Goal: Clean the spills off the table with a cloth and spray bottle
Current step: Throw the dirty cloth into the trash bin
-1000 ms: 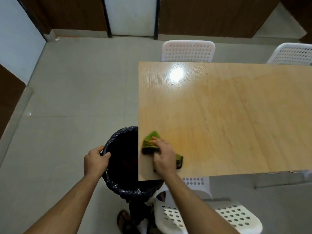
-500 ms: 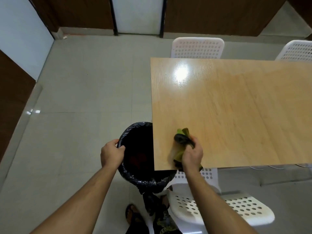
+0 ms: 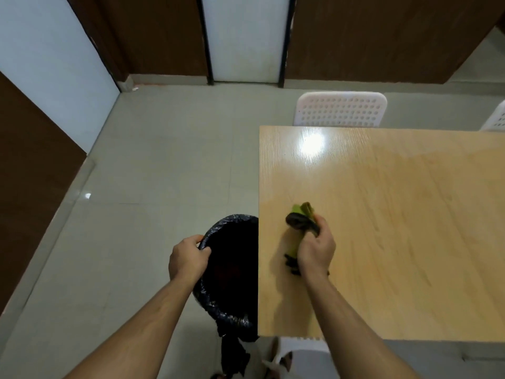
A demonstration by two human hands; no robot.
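Broadly, the wiping stage appears well advanced: the table (image 3: 410, 214) shows a damp sheen across most of its top and no distinct spill is visible, so little seems left beyond a final pass and disposal. No spray bottle is in view. Against the table's left edge stands the lined bin (image 3: 226, 272), partly under the tabletop. The left hand (image 3: 187, 258) grips the bin's rim, fingers curled over the liner. On the table near that same edge, the right hand (image 3: 315, 248) holds the bunched green cloth (image 3: 302, 220), fingers closed round it.
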